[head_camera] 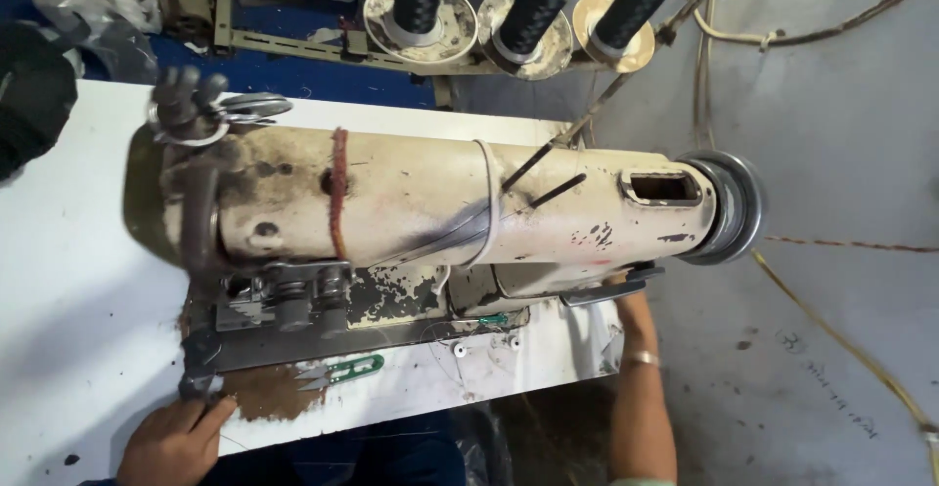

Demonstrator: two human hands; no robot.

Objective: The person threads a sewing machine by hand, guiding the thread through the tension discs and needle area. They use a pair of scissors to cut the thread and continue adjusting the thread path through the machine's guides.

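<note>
Left hand (174, 442) pinching dark cloth (201, 369) at table (59, 281) edge, just beside green snips (342, 369). Right hand reaching under sewing machine (411, 202), hidden behind it; grip impossible to tell. Bangled forearm (641, 388) showing.

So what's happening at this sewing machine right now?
A person sits at a worn cream sewing machine on a white table, seen from above. Their left hand rests at the table's near edge, on a strip of dark fabric running under the needle end. Their right arm reaches up beneath the machine's wheel end; that hand is hidden. Green thread snips lie beside the fabric, and three dark thread cones stand behind.
</note>
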